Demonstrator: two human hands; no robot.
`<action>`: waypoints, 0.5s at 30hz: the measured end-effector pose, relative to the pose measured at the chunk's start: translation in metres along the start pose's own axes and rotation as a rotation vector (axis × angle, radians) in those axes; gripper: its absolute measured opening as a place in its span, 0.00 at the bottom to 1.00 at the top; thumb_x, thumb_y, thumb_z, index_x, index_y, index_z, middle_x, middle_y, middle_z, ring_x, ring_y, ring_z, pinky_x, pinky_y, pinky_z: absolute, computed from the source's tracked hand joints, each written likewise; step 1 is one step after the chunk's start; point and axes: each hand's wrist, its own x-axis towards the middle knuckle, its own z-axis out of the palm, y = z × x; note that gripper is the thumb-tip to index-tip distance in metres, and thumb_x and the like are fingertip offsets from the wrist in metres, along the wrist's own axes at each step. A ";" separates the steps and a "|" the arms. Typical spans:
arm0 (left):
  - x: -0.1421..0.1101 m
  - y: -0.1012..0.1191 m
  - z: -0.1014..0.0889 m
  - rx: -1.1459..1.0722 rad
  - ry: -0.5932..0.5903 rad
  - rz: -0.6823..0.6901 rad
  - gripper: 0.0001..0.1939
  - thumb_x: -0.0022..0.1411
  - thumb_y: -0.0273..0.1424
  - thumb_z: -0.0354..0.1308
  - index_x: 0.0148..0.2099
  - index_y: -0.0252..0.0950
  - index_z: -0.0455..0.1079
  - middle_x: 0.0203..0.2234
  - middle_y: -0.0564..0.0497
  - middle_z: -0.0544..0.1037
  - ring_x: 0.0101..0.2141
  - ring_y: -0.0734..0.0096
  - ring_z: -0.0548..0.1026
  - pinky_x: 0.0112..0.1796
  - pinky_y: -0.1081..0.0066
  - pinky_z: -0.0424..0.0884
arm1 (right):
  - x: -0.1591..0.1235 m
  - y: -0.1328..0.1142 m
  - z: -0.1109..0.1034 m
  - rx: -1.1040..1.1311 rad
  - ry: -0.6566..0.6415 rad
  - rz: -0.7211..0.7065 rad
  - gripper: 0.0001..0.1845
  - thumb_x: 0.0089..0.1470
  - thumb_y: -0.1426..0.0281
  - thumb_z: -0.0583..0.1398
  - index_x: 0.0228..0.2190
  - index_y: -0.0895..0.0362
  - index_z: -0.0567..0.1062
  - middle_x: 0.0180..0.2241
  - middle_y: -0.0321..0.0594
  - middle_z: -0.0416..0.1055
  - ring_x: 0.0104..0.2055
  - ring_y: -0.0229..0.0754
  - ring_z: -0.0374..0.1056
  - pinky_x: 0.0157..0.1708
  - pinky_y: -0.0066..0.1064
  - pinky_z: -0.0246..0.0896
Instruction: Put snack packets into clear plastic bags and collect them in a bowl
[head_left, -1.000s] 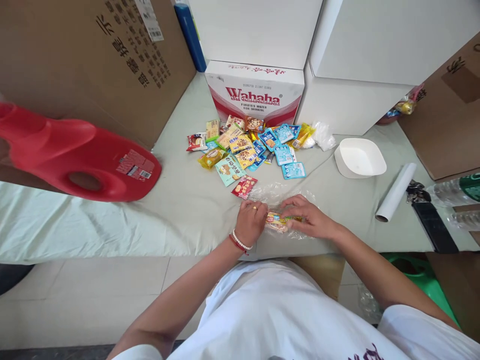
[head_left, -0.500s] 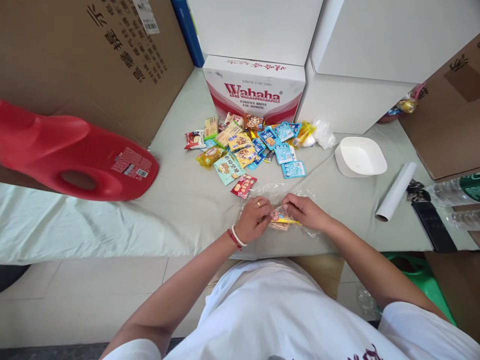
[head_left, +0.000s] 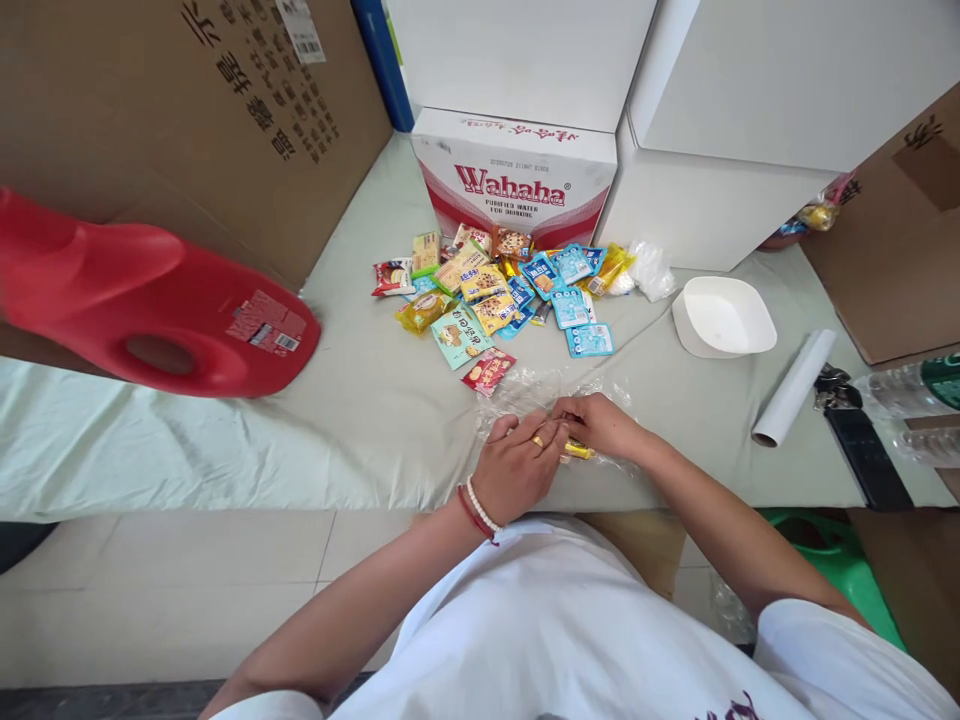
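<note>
My left hand (head_left: 521,465) lies palm down over a clear plastic bag (head_left: 611,395) near the table's front edge, its fingers bent onto the plastic and their tips partly hidden. Meeting it from the right, my right hand (head_left: 596,425) pinches the bag between thumb and fingers. A yellow snack packet (head_left: 577,449) shows through the plastic below my right hand; the rest of the contents are covered by my hands. Just beyond the bag lies a red snack packet (head_left: 489,371), with a pale green packet (head_left: 460,336) behind it.
Several blue (head_left: 590,340) and yellow snack packets (head_left: 484,283) are heaped before a Wahaha carton (head_left: 517,185). To the right stand a white bowl (head_left: 724,345), a white roll (head_left: 795,390) and a black phone-like object (head_left: 868,455). A red jug (head_left: 225,380) lies left.
My left hand has turned flatter and shifted nearer my body and over the bag, covering more of the packets. My right hand has moved slightly left, closer to it.
</note>
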 end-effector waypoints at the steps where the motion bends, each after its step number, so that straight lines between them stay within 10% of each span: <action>1: -0.001 0.002 0.001 0.007 -0.038 0.008 0.18 0.70 0.28 0.52 0.58 0.43 0.73 0.46 0.45 0.82 0.50 0.61 0.76 0.50 0.59 0.63 | 0.000 0.004 -0.003 0.029 -0.005 0.011 0.09 0.59 0.66 0.59 0.33 0.57 0.77 0.22 0.32 0.68 0.26 0.35 0.61 0.28 0.26 0.49; 6: -0.003 0.002 0.008 0.033 -0.072 -0.037 0.15 0.70 0.26 0.52 0.55 0.40 0.73 0.47 0.45 0.82 0.49 0.60 0.77 0.47 0.58 0.64 | 0.000 0.031 -0.046 0.099 -0.135 0.046 0.15 0.55 0.57 0.62 0.34 0.57 0.78 0.22 0.31 0.68 0.23 0.35 0.58 0.25 0.26 0.50; 9: -0.001 0.003 0.009 0.020 -0.068 -0.049 0.14 0.71 0.27 0.51 0.54 0.39 0.74 0.47 0.45 0.82 0.49 0.60 0.77 0.47 0.57 0.63 | 0.014 0.031 -0.069 -0.183 0.057 0.085 0.12 0.59 0.62 0.60 0.35 0.56 0.78 0.27 0.36 0.73 0.28 0.38 0.64 0.29 0.28 0.53; 15: 0.002 0.005 0.007 0.016 -0.078 -0.070 0.13 0.72 0.29 0.51 0.54 0.36 0.73 0.50 0.42 0.81 0.51 0.58 0.76 0.51 0.54 0.62 | 0.065 0.002 -0.041 -0.605 0.154 0.032 0.18 0.59 0.61 0.64 0.47 0.59 0.76 0.45 0.54 0.76 0.49 0.55 0.65 0.45 0.38 0.57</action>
